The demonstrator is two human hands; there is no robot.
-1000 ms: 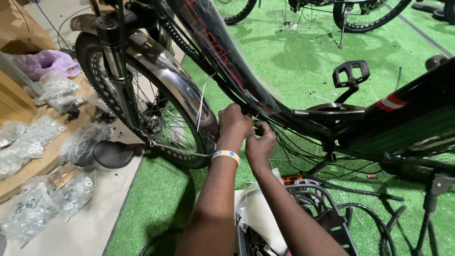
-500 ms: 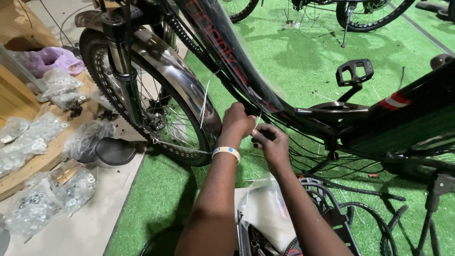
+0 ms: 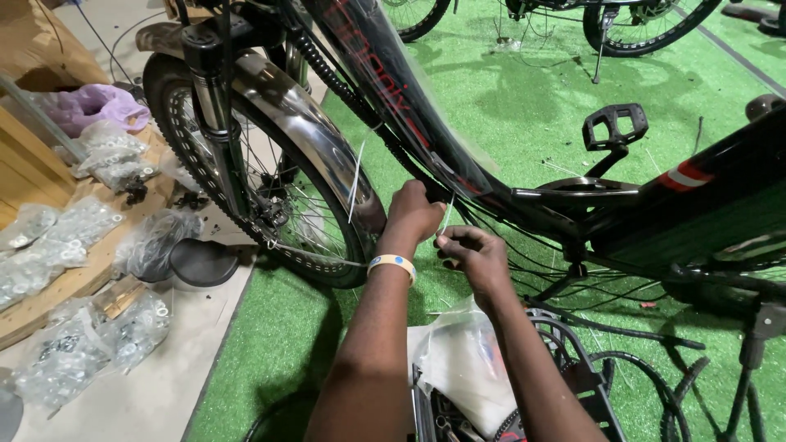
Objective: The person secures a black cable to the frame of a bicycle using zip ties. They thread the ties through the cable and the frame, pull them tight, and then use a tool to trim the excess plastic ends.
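Note:
A black bicycle stands over green turf, its down tube (image 3: 385, 90) slanting down to the right with black cables along it. My left hand (image 3: 413, 214), with a pale wristband (image 3: 391, 263), is closed around the underside of the tube and the cables. Just below and to the right, my right hand (image 3: 471, 254) pinches the thin tail of a white zip tie (image 3: 447, 214) that runs up to the tube. Another white zip tie (image 3: 356, 180) hangs loose from the tube, in front of the front wheel (image 3: 270, 188) and its shiny mudguard (image 3: 315, 135).
A pedal (image 3: 614, 124) sticks up at the right. Loose black cables (image 3: 606, 327) trail across the turf. A clear plastic bag (image 3: 467, 368) lies on a black rack below my arms. Bags of small hardware (image 3: 57, 237) lie on wood and concrete at left. More bicycles stand at the back.
My right hand has come down and away from the tube, drawing the zip tie tail with it. My left hand has stayed on the tube.

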